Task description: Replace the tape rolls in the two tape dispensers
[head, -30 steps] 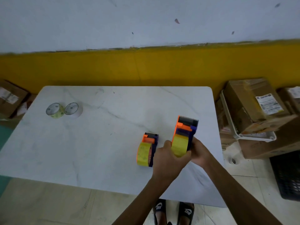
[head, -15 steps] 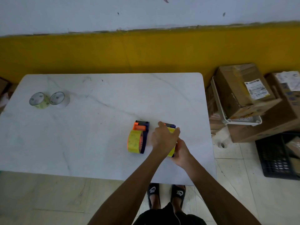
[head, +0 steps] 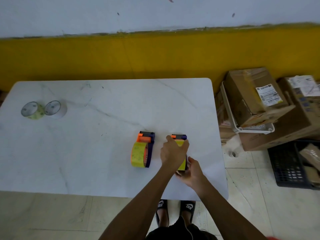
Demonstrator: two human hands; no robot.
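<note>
A person stands at the near edge of a white marble-patterned table (head: 86, 144), both hands on the right-hand of two orange-and-purple plastic tape dispensers (head: 180, 138). The left hand (head: 172, 153) drapes over the top of its yellow tape roll (head: 182, 166), fingers curled down the far and right sides, apparently steadying the dispenser against the tabletop. The right hand (head: 191, 172) cups the near end from below and the right, fingers partly curled against the roll and frame; how tightly it grips cannot be told. The roll lies sandwiched between the two palms, mostly hidden.

Just to the left, untouched, the second orange-and-purple dispenser (head: 144, 149) rests on its side with a yellow roll mounted. Two more tape rolls, one greenish (head: 32, 110) and one whitish (head: 55, 109), sit touching at the far left of the table, well apart from the hands. Whether they are spares or spent rolls is unclear.
</note>
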